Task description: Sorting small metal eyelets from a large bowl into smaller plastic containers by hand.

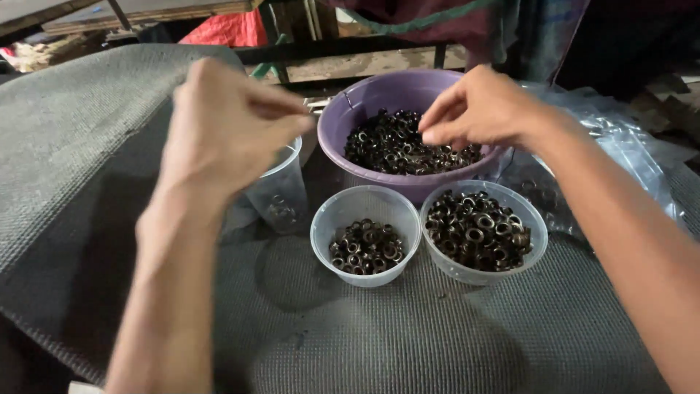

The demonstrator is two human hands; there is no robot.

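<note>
Left hand: the left hand [226,131] is raised above the clear plastic cup [281,193], fingers pinched together; whether anything sits between them I cannot tell.
Right hand: the right hand [477,109] reaches into the purple bowl [364,102], fingertips pinching at the dark metal eyelets [394,146] heaped inside.
Near containers: two clear tubs stand side by side just in front of the bowl, the left tub [364,235] partly filled, the right tub [483,230] fuller.
Surface: a grey mat [408,335] covers it.
Far right: a crumpled plastic bag [620,138].
</note>
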